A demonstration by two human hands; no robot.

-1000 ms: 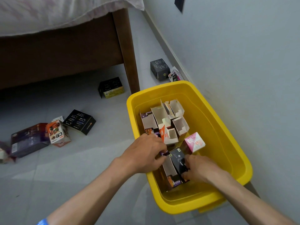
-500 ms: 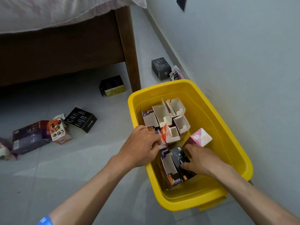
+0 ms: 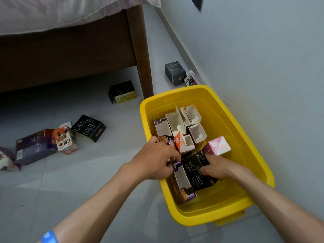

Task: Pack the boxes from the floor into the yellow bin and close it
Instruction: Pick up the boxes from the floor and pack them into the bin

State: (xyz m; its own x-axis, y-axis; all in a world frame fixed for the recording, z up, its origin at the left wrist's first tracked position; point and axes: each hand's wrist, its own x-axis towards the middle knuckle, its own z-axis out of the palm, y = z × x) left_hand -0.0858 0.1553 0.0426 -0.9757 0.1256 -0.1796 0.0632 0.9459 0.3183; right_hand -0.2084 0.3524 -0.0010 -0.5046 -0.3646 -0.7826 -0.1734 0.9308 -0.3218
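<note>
Both your hands in the yellow bin (image 3: 252,144)
Your left hand (image 3: 154,160) pinches a purple flap (image 3: 177,163); your right hand (image 3: 220,167) grips the black box (image 3: 194,165); bare floor beyond it.

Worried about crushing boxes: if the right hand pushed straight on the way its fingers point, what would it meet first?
Probably the black box that the right hand already grips; beyond it, the left hand. Depth is hard to judge.

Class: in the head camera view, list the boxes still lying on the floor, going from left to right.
Purple box → orange C01 box → black box → black-and-yellow box → dark grey box → small C03 box.
</note>
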